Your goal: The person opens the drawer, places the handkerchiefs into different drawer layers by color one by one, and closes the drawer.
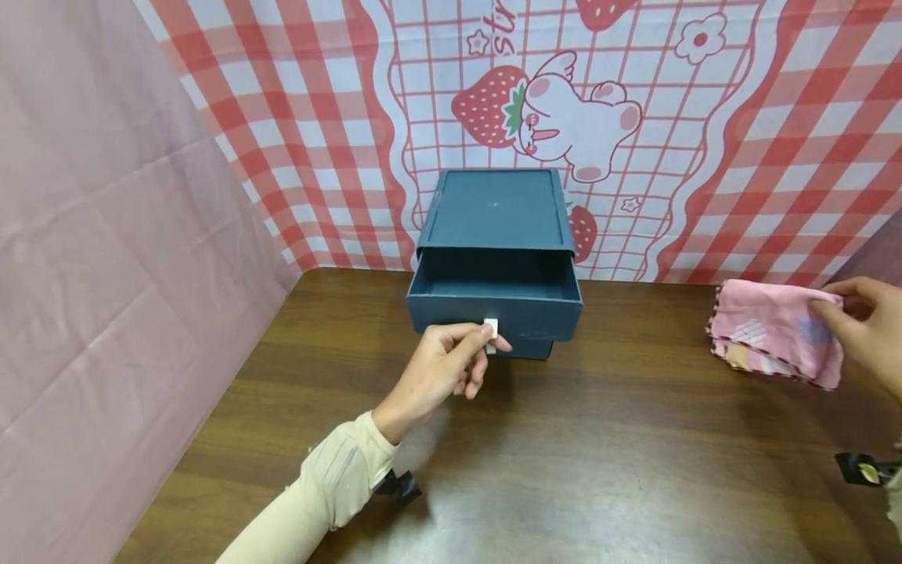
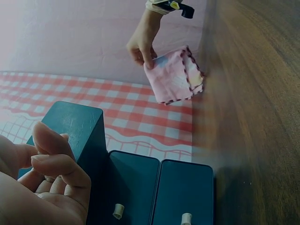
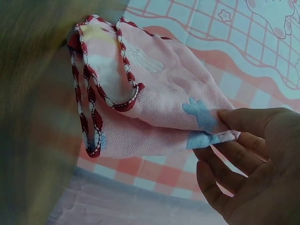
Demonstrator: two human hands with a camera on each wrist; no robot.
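Note:
A dark blue drawer cabinet stands at the back of the table, its top drawer pulled out and bare inside. My left hand pinches the small white knob on that drawer's front between thumb and fingers. Off to the right, my right hand holds a folded pink cloth by one edge, above the table. In the right wrist view the cloth shows a dark red and white stitched border and blue patches, with the thumb on top and fingers beneath.
Two lower drawers with pale knobs are closed, as the left wrist view shows. Behind the cabinet hangs a red-and-white checked cloth backdrop. A pink curtain borders the brown wooden table on the left.

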